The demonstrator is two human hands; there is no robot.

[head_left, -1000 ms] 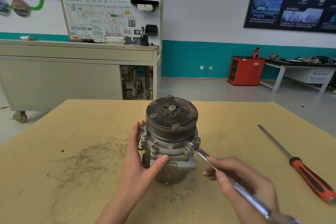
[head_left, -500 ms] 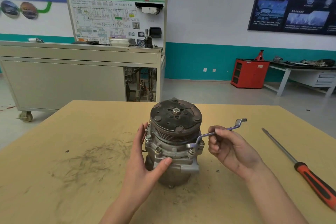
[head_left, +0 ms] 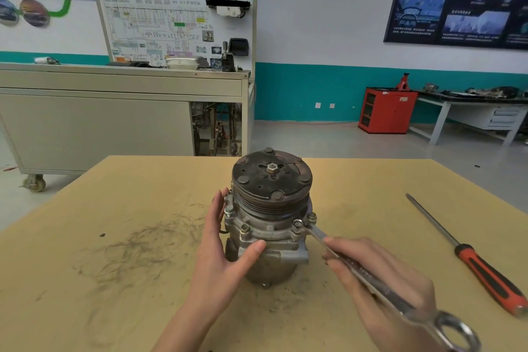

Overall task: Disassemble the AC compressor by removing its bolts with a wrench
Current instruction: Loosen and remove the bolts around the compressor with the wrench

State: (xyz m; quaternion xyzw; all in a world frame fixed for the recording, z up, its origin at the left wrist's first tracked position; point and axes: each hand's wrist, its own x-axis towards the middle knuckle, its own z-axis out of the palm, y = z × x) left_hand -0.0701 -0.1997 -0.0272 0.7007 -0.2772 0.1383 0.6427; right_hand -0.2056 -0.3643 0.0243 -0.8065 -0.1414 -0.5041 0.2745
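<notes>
Fingers (head_left: 216, 208) of the left hand (head_left: 220, 260) are wrapped round the compressor (head_left: 270, 217), stood upright on the smudged tan table (head_left: 128, 188); the wrench (head_left: 318, 234), ringed on a front bolt (head_left: 297, 223), is gripped by the right hand (head_left: 380, 274). A screwdriver (head_left: 485, 271) is laid at right, a red cabinet (head_left: 385, 111) behind. The wrench, earlier pointed away, is now swung toward the camera.
</notes>
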